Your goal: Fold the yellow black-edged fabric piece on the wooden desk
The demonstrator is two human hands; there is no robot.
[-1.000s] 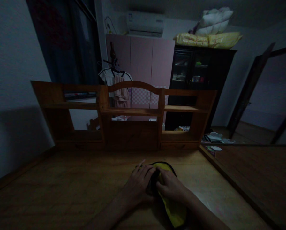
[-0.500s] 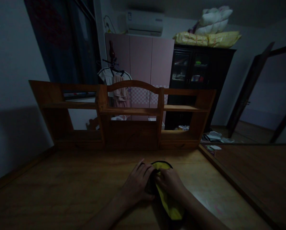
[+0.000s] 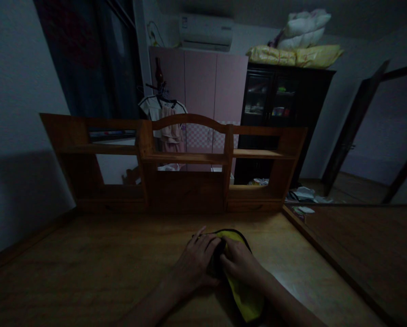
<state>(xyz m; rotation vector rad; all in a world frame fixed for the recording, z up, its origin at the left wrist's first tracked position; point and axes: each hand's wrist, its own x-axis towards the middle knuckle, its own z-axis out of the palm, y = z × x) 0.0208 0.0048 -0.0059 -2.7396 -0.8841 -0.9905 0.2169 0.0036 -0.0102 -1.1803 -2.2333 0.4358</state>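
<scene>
A yellow cloth item with a dark edge (image 3: 246, 297) lies on the wooden desk (image 3: 87, 268), in front of me and slightly right of centre. My left hand (image 3: 195, 263) rests on its left side with fingers curled over the dark edge. My right hand (image 3: 239, 262) presses on the yellow fabric beside it, fingers bent and pinching the cloth. The two hands touch each other over the item. The room is dim, so fine detail of the cloth is hard to see.
A wooden shelf unit (image 3: 186, 159) stands along the desk's back edge. A second dark tabletop (image 3: 370, 245) adjoins on the right. Beyond are a pink wardrobe (image 3: 203, 91), a dark cabinet (image 3: 281, 104) with bedding on top, and a wall air conditioner (image 3: 206, 31).
Both hands stay on the yellow cloth and have shifted only slightly; the visible yellow part below my right hand changes shape a little.
</scene>
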